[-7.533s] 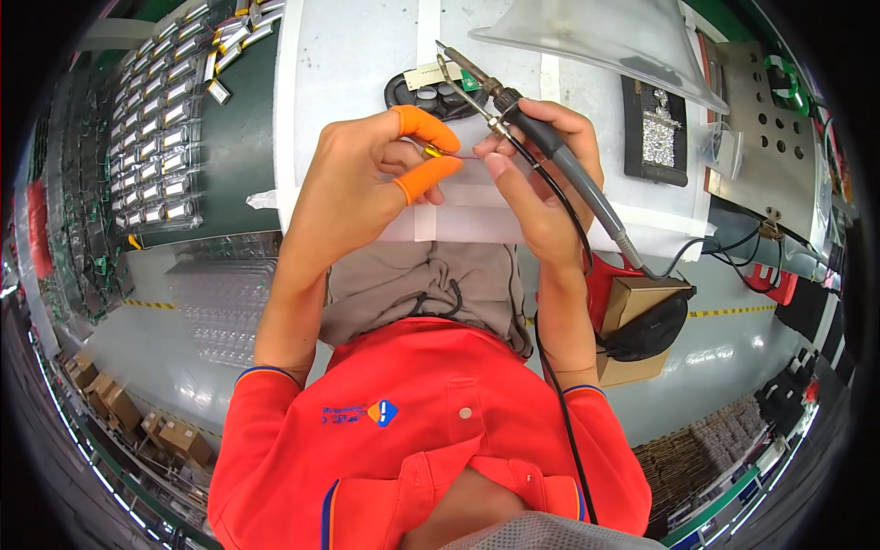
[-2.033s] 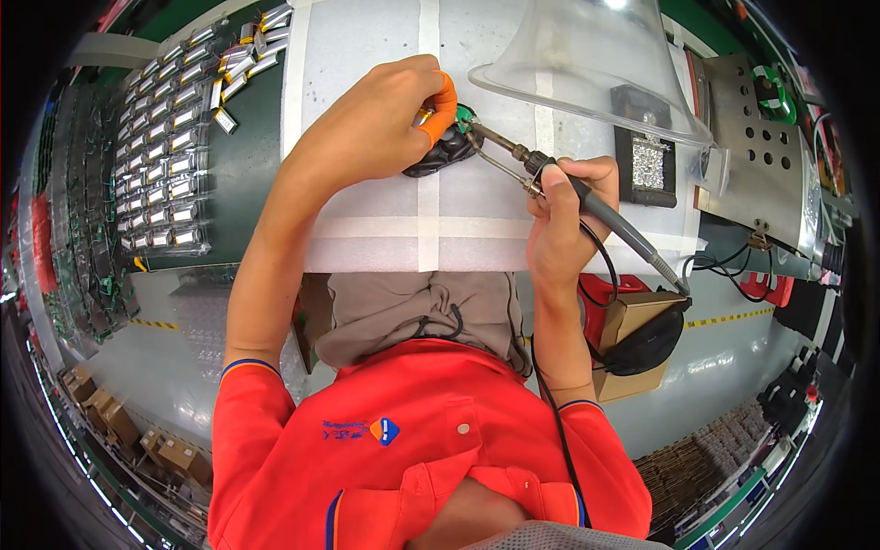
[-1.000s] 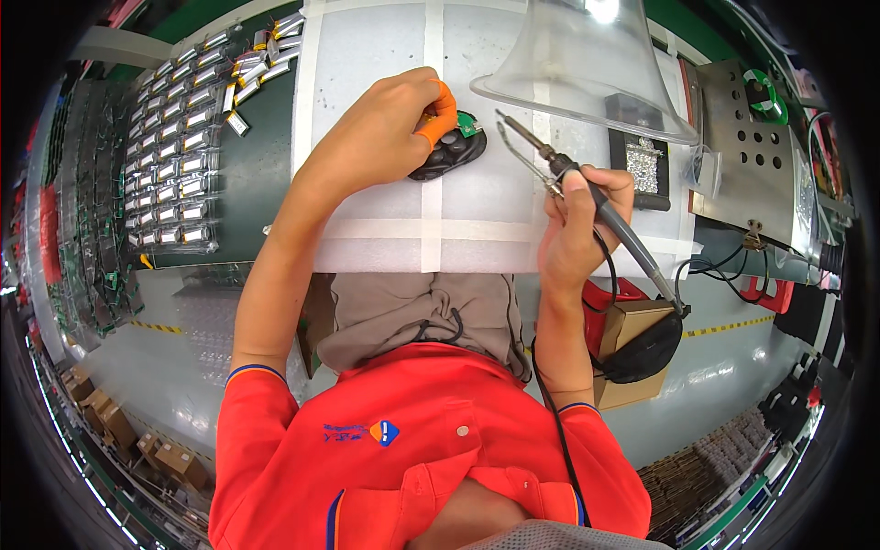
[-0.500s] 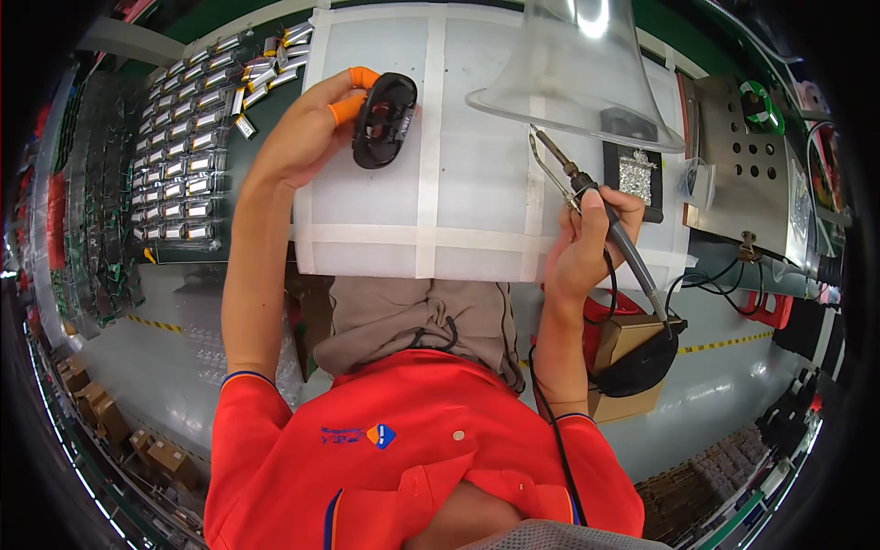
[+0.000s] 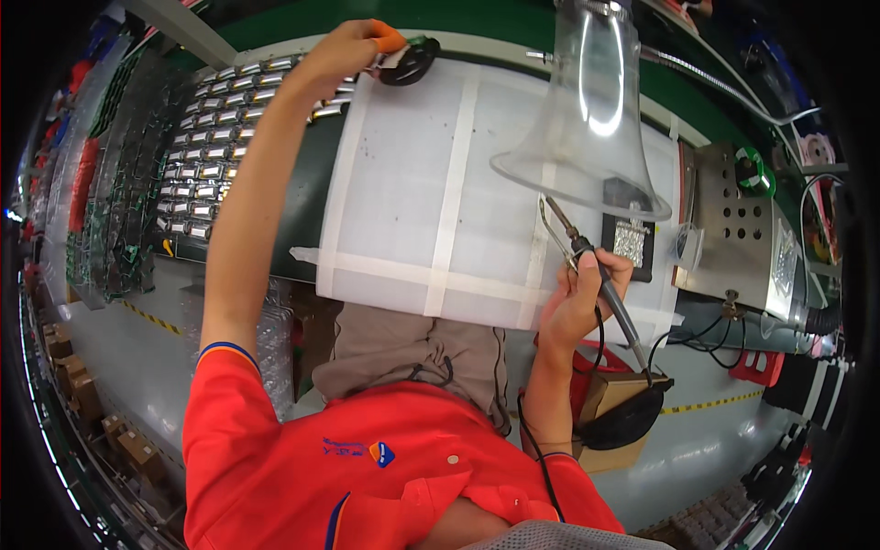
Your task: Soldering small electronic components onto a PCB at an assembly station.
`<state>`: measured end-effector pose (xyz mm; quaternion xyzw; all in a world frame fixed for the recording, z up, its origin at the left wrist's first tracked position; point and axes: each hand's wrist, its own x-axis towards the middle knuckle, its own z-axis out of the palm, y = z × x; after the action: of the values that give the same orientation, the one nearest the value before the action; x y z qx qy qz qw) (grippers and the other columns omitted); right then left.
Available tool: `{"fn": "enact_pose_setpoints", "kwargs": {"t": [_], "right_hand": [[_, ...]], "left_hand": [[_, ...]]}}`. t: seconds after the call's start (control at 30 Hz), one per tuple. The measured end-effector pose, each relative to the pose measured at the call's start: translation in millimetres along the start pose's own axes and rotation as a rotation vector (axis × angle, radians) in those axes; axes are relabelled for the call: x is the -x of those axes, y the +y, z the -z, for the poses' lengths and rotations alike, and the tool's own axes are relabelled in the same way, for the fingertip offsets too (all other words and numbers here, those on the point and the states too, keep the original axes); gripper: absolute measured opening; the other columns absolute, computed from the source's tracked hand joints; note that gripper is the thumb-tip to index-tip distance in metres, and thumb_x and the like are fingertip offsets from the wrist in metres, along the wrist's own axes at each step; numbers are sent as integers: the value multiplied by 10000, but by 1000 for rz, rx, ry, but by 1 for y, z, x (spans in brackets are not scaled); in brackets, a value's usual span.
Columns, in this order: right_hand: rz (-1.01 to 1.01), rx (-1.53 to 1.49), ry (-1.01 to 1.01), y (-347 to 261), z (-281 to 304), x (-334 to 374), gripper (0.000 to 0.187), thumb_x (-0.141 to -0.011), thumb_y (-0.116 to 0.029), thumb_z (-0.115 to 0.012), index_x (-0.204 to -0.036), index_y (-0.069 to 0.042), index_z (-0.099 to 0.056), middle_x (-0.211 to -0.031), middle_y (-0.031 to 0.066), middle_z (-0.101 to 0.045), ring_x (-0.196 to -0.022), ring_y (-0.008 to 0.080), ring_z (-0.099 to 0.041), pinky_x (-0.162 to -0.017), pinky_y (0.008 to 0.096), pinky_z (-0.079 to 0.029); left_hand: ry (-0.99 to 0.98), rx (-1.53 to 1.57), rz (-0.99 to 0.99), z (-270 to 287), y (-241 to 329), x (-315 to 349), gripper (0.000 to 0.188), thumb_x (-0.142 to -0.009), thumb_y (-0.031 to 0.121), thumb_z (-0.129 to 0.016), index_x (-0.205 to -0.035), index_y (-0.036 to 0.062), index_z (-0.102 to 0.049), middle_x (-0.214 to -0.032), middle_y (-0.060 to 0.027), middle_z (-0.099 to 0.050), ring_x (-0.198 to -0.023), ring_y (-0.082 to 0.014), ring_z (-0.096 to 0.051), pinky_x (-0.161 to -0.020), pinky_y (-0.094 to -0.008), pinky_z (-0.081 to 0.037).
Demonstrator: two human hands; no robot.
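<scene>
At the far left corner of the white work mat point(image 5: 403, 202), my left hand point(image 5: 346, 57) grips a black rounded plastic housing point(image 5: 414, 64) by its edge. Orange finger covers are on its fingertips. A small pale piece shows between the fingers and the housing; what it is, I cannot tell. My right hand point(image 5: 579, 298) is closed around a soldering iron point(image 5: 621, 316), with a thin curved metal tube alongside its tip. That tip points up and away, just below the rim of a clear funnel-shaped hood point(image 5: 587, 119).
Rows of small silver battery cells point(image 5: 206, 151) lie left of the mat. A black tray of silvery bits point(image 5: 629, 240) sits under the hood's right side. Farther right stand a perforated metal box point(image 5: 733, 215) and a green solder reel point(image 5: 755, 171). Cables hang below.
My left hand has carried the black housing away from me to the mat's far left corner. My right hand still holds the iron near the hood. The whole view has shifted somewhat.
</scene>
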<state>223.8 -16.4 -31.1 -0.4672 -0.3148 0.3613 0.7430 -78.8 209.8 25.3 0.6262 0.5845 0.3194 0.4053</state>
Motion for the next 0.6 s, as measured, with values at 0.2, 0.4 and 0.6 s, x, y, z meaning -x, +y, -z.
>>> {"fn": "enact_pose_setpoints", "kwargs": {"t": [0.2,0.4,0.6], "right_hand": [[-14,16,26,-1,0,1,120,-860,-30,-550,-916,-87,-459,-710,-31,-388,-559,44,-309,-489,215,-259],[-13,21,23,1,3,1,126,-855,-55,-557,-932,-89,-464,-722,-23,-405,-569,47,-326,-490,214,-271],[-31,65,51,-1,-2,3,138,-855,-84,-571,-935,-95,-459,-722,-19,-420,-572,48,-347,-495,200,-298]], "left_hand": [[43,61,13,-27,-8,-65,180,-892,137,-570,-974,-3,-645,-770,-43,-619,-658,-114,-562,-597,-261,-461],[279,138,-69,-50,-9,-121,179,-806,-21,-538,-941,-41,-654,-807,-104,-661,-624,-145,-611,-558,-272,-502],[686,251,-123,-69,-23,-157,123,-773,89,-671,-849,-6,-678,-779,-122,-698,-710,-222,-693,-667,-310,-544]]}}
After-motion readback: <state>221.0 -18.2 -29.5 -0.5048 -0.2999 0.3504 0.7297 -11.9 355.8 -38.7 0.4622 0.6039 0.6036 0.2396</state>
